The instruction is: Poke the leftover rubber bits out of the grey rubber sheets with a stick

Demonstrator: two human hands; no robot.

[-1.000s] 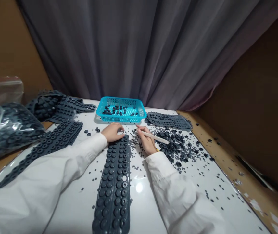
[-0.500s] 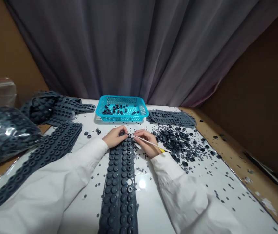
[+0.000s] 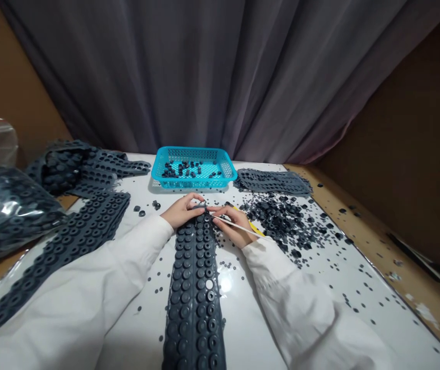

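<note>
A long dark grey rubber sheet of round button-like studs (image 3: 194, 288) runs up the middle of the white board. My left hand (image 3: 182, 210) lies curled over its far end, holding it down. My right hand (image 3: 231, 226) pinches a thin white stick with a yellow part (image 3: 243, 231), its tip reaching the sheet's far end beside my left fingertips. Both forearms are in white sleeves. Small loose dark discs lie around both hands.
A turquoise perforated basket (image 3: 193, 154) holds dark pieces at the far edge. Right of it lie another rubber sheet (image 3: 272, 181) and a heap of loose pieces (image 3: 281, 218). More sheets (image 3: 85, 226) and a plastic bag of them (image 3: 7, 210) lie left.
My right hand has moved left, bringing the stick's tip from beside the sheet to its far end. The view has tilted slightly, and the basket sits a little higher.
</note>
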